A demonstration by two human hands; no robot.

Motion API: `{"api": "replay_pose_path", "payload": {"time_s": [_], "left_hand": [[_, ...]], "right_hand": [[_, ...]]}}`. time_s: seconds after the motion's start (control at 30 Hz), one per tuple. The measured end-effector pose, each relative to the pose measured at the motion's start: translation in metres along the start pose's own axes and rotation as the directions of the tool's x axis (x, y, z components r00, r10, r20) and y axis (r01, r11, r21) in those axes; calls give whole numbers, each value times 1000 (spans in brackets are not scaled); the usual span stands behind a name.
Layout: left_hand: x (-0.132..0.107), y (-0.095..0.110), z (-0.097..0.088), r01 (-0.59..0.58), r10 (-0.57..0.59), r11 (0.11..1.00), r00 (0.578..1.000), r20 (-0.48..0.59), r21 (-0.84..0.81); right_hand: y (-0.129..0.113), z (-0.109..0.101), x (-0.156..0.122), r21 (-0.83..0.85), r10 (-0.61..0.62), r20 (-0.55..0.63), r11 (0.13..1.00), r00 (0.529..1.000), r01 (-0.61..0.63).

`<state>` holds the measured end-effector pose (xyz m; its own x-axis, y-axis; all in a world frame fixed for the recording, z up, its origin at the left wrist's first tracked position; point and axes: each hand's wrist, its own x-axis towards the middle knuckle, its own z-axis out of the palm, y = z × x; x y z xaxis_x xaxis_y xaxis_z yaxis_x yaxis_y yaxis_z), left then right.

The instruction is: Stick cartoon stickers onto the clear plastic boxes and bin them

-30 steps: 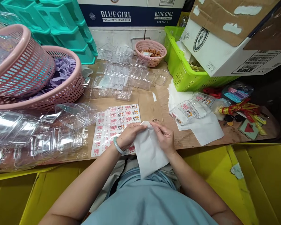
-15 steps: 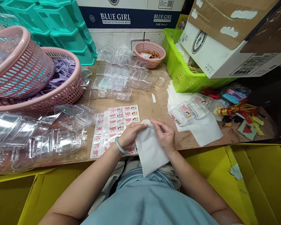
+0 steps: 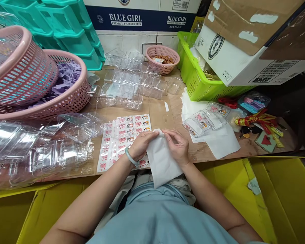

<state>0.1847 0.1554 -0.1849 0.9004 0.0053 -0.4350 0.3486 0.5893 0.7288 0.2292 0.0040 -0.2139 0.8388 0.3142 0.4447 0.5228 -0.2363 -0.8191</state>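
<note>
Both hands pinch the top edge of a white paper sheet [image 3: 162,162] that hangs down over the table's front edge toward my lap. My left hand [image 3: 141,144], with a green bangle on the wrist, grips its upper left corner. My right hand [image 3: 178,146] pinches the top edge just to the right. Under my left hand lies a sticker sheet [image 3: 122,139] printed with red and cat labels. Right of my hands, several clear plastic boxes with stickers [image 3: 204,119] rest on more white sheets [image 3: 220,142].
Clear empty boxes [image 3: 132,81] fill the table's middle and left front. Pink baskets [image 3: 40,84] stand at left, one with purple parts; a small pink basket [image 3: 163,58] and a green crate [image 3: 205,81] at the back. Yellow cartons [image 3: 269,189] flank my lap.
Almost nothing has changed: both hands keep their pinch on the white sheet's top edge, with only small finger shifts and a slight camera drift.
</note>
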Motion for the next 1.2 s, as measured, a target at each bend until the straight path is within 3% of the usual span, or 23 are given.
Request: {"api": "replay_pose_path", "payload": {"time_s": [0.1, 0.2, 0.3, 0.4, 0.5, 0.57, 0.63, 0.77, 0.9, 1.0, 1.1, 1.2], "left_hand": [[1, 0, -1, -3, 3, 1000, 1000, -18, -13], [2, -2, -1, -23, 21, 999, 999, -33, -45], [4, -4, -2, -31, 29, 999, 999, -42, -40], [5, -6, -3, -34, 34, 999, 999, -35, 3], [4, -6, -3, -26, 27, 998, 1000, -14, 65], [3, -6, -3, -24, 25, 997, 1000, -5, 76], [2, -4, -3, -34, 33, 998, 999, 8, 47], [3, -1, -1, -36, 36, 999, 999, -21, -9], [5, 1, 0, -29, 25, 999, 991, -135, -25], [6, -1, 1, -40, 36, 999, 987, -157, -25], [7, -4, 1, -90, 90, 996, 978, -188, 10], [8, -5, 0, -128, 133, 991, 965, -225, 36]], "right_hand": [[1, 0, 2, 76, 62, 53, 995, 997, -65], [2, -2, 3, 44, -9, 154, 999, 988, 3], [3, -3, 3, 33, -36, 152, 999, 988, 31], [4, 1, 4, 166, 104, 100, 979, 990, -120], [6, 3, 6, 300, 296, 87, 903, 951, -308], [6, 2, 8, 330, 342, 94, 876, 935, -353], [5, -1, 9, 275, 272, 123, 915, 954, -296], [2, -4, 7, 28, 38, 163, 999, 986, -43], [3, -2, 3, -79, -76, 110, 993, 991, 84], [6, 0, 3, -216, -175, 130, 956, 976, 200], [6, 0, 3, -300, -213, 158, 920, 964, 253], [5, -1, 4, -260, -201, 145, 937, 969, 233]]}}
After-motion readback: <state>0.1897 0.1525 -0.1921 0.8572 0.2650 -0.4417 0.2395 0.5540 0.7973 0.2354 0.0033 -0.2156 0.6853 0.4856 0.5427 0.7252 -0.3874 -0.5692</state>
